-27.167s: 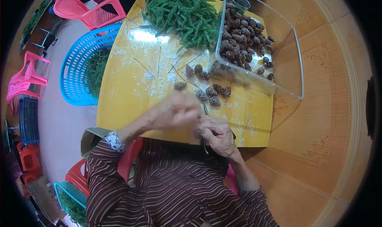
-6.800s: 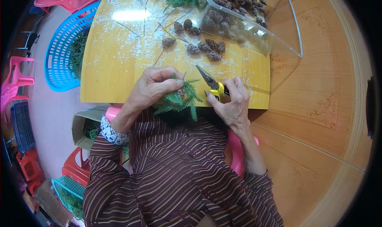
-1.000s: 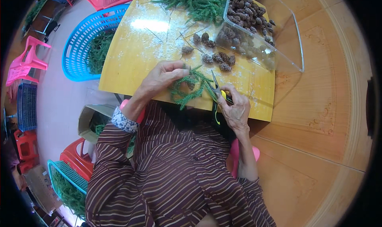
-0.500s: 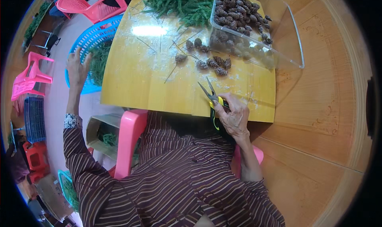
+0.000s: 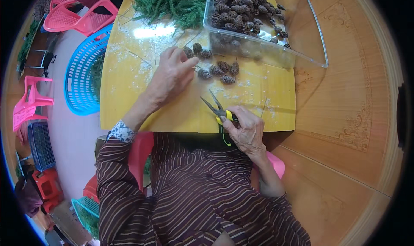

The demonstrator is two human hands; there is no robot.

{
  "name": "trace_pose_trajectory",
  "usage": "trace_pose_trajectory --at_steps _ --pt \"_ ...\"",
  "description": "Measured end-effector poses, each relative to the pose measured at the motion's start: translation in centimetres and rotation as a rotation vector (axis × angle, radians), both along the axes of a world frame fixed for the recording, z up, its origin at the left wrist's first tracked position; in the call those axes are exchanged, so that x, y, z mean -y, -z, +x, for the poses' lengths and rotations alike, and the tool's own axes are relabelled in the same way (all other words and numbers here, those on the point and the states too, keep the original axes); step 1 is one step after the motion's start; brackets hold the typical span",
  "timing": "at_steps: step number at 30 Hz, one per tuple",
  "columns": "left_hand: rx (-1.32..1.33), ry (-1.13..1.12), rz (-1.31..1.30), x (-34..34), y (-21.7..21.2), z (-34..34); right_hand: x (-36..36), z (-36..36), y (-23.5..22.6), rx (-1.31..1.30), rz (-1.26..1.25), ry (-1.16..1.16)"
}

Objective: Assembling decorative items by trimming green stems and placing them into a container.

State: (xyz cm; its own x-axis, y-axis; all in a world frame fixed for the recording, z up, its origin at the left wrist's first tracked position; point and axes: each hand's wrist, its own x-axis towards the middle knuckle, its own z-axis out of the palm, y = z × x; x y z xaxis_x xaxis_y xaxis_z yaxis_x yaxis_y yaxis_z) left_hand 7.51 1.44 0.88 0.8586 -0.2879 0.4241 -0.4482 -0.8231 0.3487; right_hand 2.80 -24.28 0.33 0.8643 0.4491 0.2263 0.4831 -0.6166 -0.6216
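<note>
My right hand (image 5: 248, 129) is closed around long-nose pliers (image 5: 217, 109) with yellow-and-black handles, held just over the table's near edge. The jaws of the pliers are parted, with nothing between them. My left hand (image 5: 170, 73) is over the table, its fingers curled together beside the loose pine cones (image 5: 223, 66). What those fingers hold, if anything, is hidden by the hand. Several brown cones lie in two small groups, some with thin wire-like stems. Behind them, a clear plastic bin (image 5: 254, 47) holds many more pine cones (image 5: 237, 9).
Green artificial pine sprigs (image 5: 172, 4) are heaped at the table's far side. White flecks and thin stems lie scattered on the yellow table (image 5: 129, 103). On the floor at left are a blue basket (image 5: 77, 86) with greenery and pink chairs (image 5: 32, 99). A wooden panel (image 5: 336, 108) stands at right.
My left hand has moved right, from the blue basket to the table by the cones, and its spread fingers have curled. The pliers stay in my right hand. The whole view has shifted slightly.
</note>
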Motion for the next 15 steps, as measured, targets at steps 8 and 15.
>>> trace_pose_trajectory --at_steps 8,15 --pt "0.015 -0.042 0.107 -1.5 1.7 0.3 0.3 0.2 0.2 -0.009 0.026 -0.019" --pt "-0.041 -0.044 0.007 -0.8 0.3 0.5 0.3 0.3 -0.2 -0.032 0.003 -0.019"
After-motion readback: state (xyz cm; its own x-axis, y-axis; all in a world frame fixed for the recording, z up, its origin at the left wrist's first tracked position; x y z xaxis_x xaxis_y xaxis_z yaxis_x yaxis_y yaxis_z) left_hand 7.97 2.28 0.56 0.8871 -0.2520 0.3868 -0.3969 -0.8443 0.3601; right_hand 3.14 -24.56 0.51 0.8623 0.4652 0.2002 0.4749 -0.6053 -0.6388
